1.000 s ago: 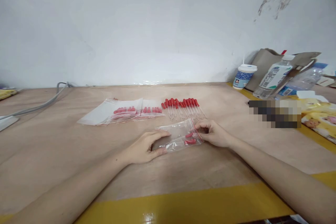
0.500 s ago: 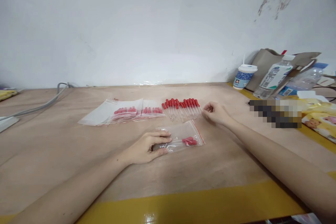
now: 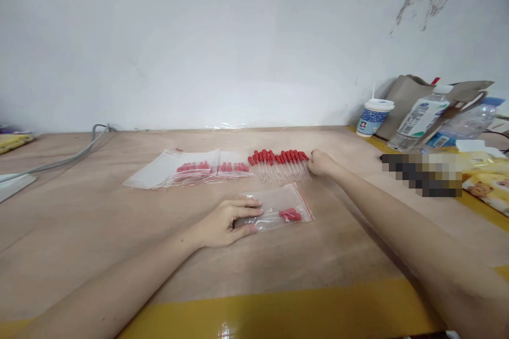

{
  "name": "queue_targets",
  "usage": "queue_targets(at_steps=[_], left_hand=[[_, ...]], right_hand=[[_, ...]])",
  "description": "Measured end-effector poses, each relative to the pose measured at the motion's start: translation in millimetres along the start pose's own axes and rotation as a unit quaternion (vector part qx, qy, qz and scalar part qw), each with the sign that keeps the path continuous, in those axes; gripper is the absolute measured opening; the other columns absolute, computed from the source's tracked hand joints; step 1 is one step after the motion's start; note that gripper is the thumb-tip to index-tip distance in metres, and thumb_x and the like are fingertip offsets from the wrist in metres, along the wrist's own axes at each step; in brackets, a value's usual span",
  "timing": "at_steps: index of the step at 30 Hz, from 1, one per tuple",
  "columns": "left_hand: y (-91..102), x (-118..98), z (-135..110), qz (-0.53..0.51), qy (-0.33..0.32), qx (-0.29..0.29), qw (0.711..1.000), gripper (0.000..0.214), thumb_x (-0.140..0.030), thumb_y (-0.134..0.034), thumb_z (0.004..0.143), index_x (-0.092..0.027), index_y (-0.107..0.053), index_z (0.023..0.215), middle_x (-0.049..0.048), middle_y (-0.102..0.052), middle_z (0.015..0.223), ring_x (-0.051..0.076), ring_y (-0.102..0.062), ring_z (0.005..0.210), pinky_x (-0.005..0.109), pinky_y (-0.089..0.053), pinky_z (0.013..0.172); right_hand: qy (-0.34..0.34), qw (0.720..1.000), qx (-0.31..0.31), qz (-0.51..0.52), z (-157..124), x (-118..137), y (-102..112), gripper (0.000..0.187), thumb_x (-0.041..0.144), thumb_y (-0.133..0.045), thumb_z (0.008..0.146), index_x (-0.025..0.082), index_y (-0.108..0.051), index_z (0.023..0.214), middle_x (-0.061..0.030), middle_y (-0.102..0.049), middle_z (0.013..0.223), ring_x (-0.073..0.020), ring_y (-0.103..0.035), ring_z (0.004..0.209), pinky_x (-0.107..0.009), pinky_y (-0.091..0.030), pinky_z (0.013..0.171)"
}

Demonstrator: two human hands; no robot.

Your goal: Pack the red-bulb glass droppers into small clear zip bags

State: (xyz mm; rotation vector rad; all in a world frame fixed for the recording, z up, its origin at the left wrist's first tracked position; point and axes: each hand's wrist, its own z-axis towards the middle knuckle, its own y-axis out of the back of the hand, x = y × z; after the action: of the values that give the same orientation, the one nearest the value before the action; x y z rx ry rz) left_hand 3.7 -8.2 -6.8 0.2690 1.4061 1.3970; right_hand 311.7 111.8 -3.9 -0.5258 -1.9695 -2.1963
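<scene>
A clear zip bag (image 3: 274, 202) with a red seal line lies on the table, mouth end to the right, holding a few droppers (image 3: 291, 214) with red rubber bulbs. My left hand (image 3: 226, 221) rests on the bag's left end, thumb and fingers apart, lying flat on the plastic. Beyond the bag is a row of loose red-bulbed droppers (image 3: 282, 158), their clear tubes toward me. At the right end of that row, my right hand (image 3: 321, 163) is closed, fingertips pinching the bulb of the last dropper. The fingers partly hide it.
Filled zip bags (image 3: 191, 168) lie overlapped at the back left. To the right stand a paper cup (image 3: 374, 118) and a plastic bottle (image 3: 421, 119), beside a grey bag (image 3: 397, 98) and a yellow packet (image 3: 487, 188). A grey cable (image 3: 79, 153) runs along the left.
My right hand has closed in on the rightmost dropper, whose bulb now tilts to the right at the fingertips. My left hand stays on the bag. The view has shifted slightly.
</scene>
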Motion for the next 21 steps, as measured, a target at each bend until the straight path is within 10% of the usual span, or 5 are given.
queue_targets(at_steps=[9, 14, 21], left_hand=[[0.7, 1, 0, 0.001, -0.001, -0.001, 1.0, 0.038, -0.032, -0.056, 0.084, -0.023, -0.055, 0.121, 0.0077, -0.054, 0.125, 0.022, -0.05, 0.115, 0.042, -0.036, 0.101], [0.2, 1, -1, 0.003, 0.001, 0.0, 1.0, 0.038, -0.032, -0.056, 0.084, -0.022, -0.056, 0.12, 0.0081, -0.053, 0.126, 0.022, -0.05, 0.116, 0.041, -0.036, 0.101], [1.5, -1, -1, 0.013, 0.012, 0.007, 1.0, 0.041, -0.034, -0.055, 0.084, -0.022, -0.052, 0.123, 0.007, -0.053, 0.126, 0.022, -0.049, 0.116, 0.039, -0.037, 0.1]], right_hand=[[0.006, 0.989, -0.025, 0.145, -23, -6, 11, 0.052, 0.022, -0.039, 0.082, 0.004, -0.028, 0.129, -0.01, -0.061, 0.08, -0.0177, -0.06, 0.068, -0.026, -0.045, 0.057], [0.075, 0.887, 0.0, 0.455, -77, 4, 4, 0.068, 0.024, -0.046, 0.075, 0.022, -0.008, 0.131, 0.0043, -0.047, 0.074, -0.0087, -0.049, 0.046, -0.022, -0.042, 0.041], [-0.023, 0.785, -0.003, 0.618, -110, 17, -15, 0.051, 0.021, -0.056, 0.069, 0.026, -0.024, 0.108, 0.0071, -0.05, 0.069, -0.0107, -0.058, 0.054, -0.026, -0.051, 0.054]])
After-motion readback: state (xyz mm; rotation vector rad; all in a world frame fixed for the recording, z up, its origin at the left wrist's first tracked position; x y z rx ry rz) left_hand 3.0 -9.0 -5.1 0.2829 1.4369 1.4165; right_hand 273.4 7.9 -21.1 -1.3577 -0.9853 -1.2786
